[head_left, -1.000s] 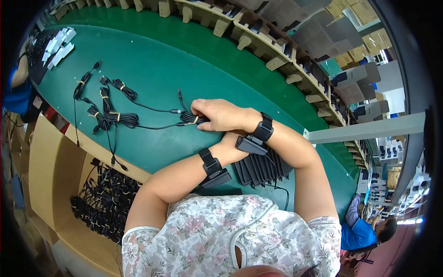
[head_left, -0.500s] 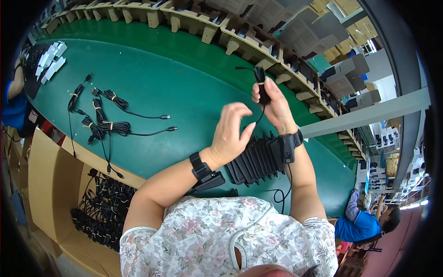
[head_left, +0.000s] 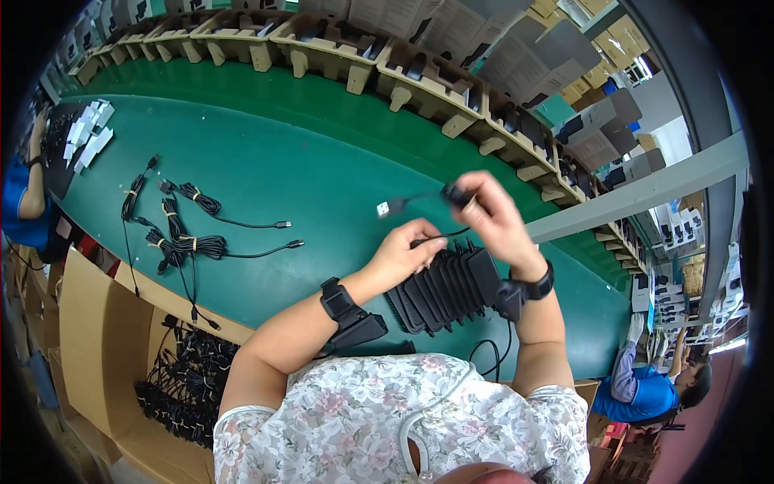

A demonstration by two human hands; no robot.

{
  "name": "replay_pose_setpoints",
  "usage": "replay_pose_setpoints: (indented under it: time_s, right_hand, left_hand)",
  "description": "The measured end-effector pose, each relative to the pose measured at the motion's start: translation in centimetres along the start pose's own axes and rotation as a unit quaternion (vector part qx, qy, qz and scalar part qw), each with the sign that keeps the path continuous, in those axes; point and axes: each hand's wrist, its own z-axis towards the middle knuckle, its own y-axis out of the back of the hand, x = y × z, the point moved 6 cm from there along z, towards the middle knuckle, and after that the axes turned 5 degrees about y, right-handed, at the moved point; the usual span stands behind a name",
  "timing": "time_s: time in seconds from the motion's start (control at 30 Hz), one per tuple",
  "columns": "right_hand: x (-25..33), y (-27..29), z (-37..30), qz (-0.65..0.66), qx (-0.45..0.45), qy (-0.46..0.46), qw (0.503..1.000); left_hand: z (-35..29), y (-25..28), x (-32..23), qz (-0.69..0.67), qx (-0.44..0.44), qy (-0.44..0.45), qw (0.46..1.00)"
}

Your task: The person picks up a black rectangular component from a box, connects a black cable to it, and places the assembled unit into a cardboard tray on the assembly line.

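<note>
A bundled black USB cable (head_left: 457,194) is gripped in my right hand (head_left: 498,219), its fingers closed round the coil. The cable's USB plug (head_left: 390,208) sticks out to the left over the table, slightly blurred. Lower and to the left, my left hand (head_left: 405,248) pinches the other end of the same cable between thumb and fingers. Under both hands, near the table's front edge, stands a row of black ribbed plastic pieces (head_left: 443,292). Several tied black cables (head_left: 193,244) lie loose on the green table to the left, their plugs spread outward.
A cardboard box (head_left: 89,339) holding many tied black cables (head_left: 185,387) stands at the front left. Cardboard trays (head_left: 330,52) with dark items line the far side. White small boxes (head_left: 87,133) lie far left. A grey metal bar (head_left: 645,189) crosses at right. Co-workers in blue sit at both sides.
My right hand has come down and nearer with the cable bundle, and its plug now points left. My left hand has lowered and closed on the cable's other end.
</note>
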Motion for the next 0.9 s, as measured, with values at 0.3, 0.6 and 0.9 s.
replay_pose_setpoints:
  time_s: [0.3, 0.6, 0.9]
  right_hand:
    - [-0.5, -1.1, -1.8, -0.497, -0.007, -0.009, 0.868]
    - [1.4, 17.6, 2.1, -0.628, -0.286, -0.114, 0.715]
    - [-7.9, 27.6, 6.7, -0.71, -0.201, -0.252, 0.626]
  left_hand:
    - [0.0, 0.8, 1.4, -0.037, -0.023, -0.07, 0.997]
    - [0.7, 2.3, 1.5, 0.036, -0.068, -0.026, 0.997]
    - [0.6, 3.4, 2.1, 0.039, -0.106, -0.03, 0.993]
